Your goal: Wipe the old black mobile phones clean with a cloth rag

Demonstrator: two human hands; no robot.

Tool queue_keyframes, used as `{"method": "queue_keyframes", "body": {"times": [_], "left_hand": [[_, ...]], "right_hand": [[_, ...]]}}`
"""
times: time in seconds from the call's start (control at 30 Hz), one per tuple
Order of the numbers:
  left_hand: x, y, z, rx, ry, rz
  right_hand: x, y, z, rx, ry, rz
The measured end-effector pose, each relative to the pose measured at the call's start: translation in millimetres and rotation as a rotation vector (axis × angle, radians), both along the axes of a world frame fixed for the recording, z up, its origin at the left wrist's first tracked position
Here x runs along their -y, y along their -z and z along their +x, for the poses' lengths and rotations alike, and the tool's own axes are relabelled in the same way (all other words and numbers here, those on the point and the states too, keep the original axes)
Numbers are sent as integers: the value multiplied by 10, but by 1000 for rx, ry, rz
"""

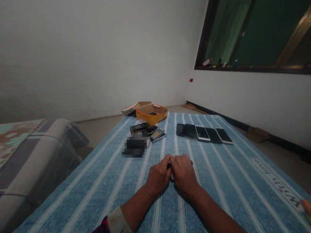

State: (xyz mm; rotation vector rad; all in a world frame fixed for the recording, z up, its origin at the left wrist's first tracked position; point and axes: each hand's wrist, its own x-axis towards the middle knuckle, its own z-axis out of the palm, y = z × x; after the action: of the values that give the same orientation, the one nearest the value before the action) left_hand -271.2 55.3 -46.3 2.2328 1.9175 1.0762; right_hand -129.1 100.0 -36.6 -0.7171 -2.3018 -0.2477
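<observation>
My left hand [159, 174] and my right hand [184, 173] meet over the middle of the striped cloth, fingers curled in. Between them shows a small dark object [169, 165], mostly covered by the fingers, so its kind is not plain. Beyond my right hand lie several phones in a slanting row, among them a small dark phone [180, 129], a white-framed phone [202, 133] and another white phone [224, 136]. Ahead and to the left is a loose pile with a black phone [139, 127] and a keypad phone [157, 134]. Beside the pile, one patch is blurred out.
An open yellow cardboard box [150, 118] stands at the far end of the blue striped cloth [116, 191]. A covered bed or seat [48, 155] is on the left. At the right edge, part of another person's hand [306, 206] shows near printed lettering.
</observation>
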Motion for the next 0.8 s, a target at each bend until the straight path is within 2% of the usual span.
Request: {"method": "queue_keyframes", "body": {"times": [0.1, 0.33, 0.6, 0.8], "left_hand": [[3, 4, -8, -20, -6, -19], [12, -62, 35, -39, -28, -60], [0, -77, 10, -25, -7, -47], [-8, -75, -27, 34, 17, -42]], "right_hand": [[26, -27, -17, -1, -13, -1], [-39, -59, 152, 82, 37, -56], [41, -16, -53, 17, 67, -34], [8, -37, -13, 38, 68, -50]]}}
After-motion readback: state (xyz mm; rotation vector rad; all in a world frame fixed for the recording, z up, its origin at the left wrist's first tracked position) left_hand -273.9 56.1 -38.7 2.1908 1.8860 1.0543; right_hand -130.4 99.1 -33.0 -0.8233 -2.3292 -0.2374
